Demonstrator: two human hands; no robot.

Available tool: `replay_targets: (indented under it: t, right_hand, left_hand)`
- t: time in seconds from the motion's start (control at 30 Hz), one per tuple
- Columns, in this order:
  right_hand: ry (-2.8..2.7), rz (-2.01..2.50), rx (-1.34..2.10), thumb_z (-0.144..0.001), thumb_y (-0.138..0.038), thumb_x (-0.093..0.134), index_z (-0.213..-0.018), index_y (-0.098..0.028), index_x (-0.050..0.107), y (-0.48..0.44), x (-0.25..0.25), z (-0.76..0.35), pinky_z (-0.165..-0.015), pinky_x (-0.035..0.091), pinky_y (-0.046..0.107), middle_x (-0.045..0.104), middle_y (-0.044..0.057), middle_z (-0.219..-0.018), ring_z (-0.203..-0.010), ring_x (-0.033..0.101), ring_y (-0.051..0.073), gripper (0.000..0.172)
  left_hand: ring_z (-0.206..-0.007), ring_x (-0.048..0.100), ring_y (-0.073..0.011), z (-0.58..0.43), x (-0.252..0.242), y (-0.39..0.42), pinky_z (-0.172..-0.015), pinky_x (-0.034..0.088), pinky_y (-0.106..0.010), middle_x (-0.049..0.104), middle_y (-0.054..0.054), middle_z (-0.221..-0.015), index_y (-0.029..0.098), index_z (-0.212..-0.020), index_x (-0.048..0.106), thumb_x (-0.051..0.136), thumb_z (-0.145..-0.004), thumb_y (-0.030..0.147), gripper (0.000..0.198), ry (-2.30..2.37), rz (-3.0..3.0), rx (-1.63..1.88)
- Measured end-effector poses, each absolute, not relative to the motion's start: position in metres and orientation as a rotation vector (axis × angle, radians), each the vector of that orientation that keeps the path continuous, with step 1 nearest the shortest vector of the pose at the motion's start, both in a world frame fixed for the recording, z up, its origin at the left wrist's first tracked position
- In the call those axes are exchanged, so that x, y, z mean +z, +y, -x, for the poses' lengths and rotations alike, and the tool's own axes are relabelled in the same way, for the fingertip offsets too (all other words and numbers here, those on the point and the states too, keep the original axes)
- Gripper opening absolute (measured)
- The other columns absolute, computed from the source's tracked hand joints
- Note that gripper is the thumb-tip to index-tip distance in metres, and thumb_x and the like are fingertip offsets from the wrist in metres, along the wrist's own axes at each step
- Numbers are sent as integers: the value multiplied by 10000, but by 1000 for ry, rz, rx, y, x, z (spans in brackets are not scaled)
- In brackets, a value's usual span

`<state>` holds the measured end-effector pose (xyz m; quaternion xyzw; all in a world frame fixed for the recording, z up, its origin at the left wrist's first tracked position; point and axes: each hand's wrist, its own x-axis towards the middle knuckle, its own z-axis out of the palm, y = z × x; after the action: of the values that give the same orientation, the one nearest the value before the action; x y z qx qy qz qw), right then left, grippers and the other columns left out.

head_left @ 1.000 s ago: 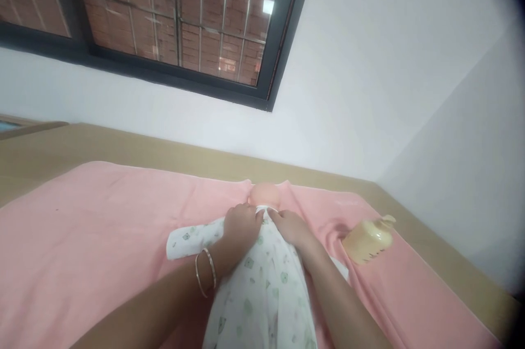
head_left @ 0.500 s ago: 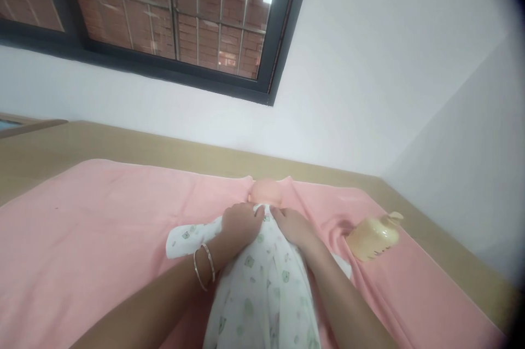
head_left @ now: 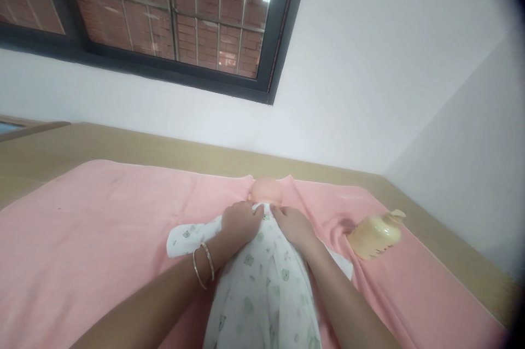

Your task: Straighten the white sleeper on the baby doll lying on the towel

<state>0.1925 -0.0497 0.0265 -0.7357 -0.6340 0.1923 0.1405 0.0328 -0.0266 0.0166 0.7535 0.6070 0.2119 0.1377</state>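
A white baby gown (head_left: 266,283) with green bear prints lies over a baby doll, its long sleeves spread to both sides. Only the rounded top of the doll's head (head_left: 266,190) shows above the collar; the rest is covered. My left hand (head_left: 241,222) is closed on the gown's neckline at the left, thumb against the cloth. At the right of the same neckline, my right hand (head_left: 294,226) has its fingers curled on the fabric. The two thumbs are close together just below the head.
A pink blanket (head_left: 115,217) covers much of the wooden surface (head_left: 164,144). To the right lies a glossy pale yellow, bottle-like object (head_left: 377,235) with dark marks. Behind are a white wall (head_left: 336,92) and a dark-framed window (head_left: 172,67).
Both hands keep their hold on the neckline, and the gown and doll stay in place. Only a very slight shift of the camera view shows.
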Motion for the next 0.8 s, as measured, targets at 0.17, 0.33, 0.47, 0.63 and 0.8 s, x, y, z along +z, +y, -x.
replay_targets:
  t: [0.17,0.33,0.47,0.63,0.8]
  right_hand:
    - [-1830,2120,566,-889,-642,165,-916,-178,681,-51,27,-193,-690,380,312,670,138,-954,-865,596,250,694]
    - [-1818,2124,589,-886,-645,176,-916,-172,683,-52,30,-191,-696,378,314,669,147,-952,-872,594,253,694]
    - [-1826,2117,592,-890,-634,174,-945,-171,684,-52,31,-190,-703,380,310,666,148,-971,-889,594,251,692]
    - [-1835,2100,594,-894,-629,176,-961,-158,688,-50,28,-191,-702,383,300,667,152,-966,-891,598,246,699]
    - [-1824,2111,580,-895,-630,185,-959,-162,687,-51,28,-192,-702,389,301,669,150,-980,-895,600,250,690]
  left_hand:
    - [-751,589,-216,-32,17,-27,-668,370,-313,671,-78,-827,188,-775,633,291,-882,459,449,1755,-2175,612]
    - [-719,582,-202,-32,15,-26,-646,360,-305,666,-79,-811,182,-747,618,294,-880,448,439,1753,-2188,621]
    - [-732,586,-207,-33,15,-26,-654,369,-309,667,-78,-819,185,-759,617,292,-881,447,435,1757,-2174,624]
    - [-751,594,-211,-32,16,-26,-668,382,-314,672,-84,-846,182,-778,625,285,-884,447,444,1757,-2168,611]
    - [-755,599,-215,-32,16,-26,-678,389,-318,674,-87,-851,181,-792,629,282,-889,475,465,1754,-2167,607]
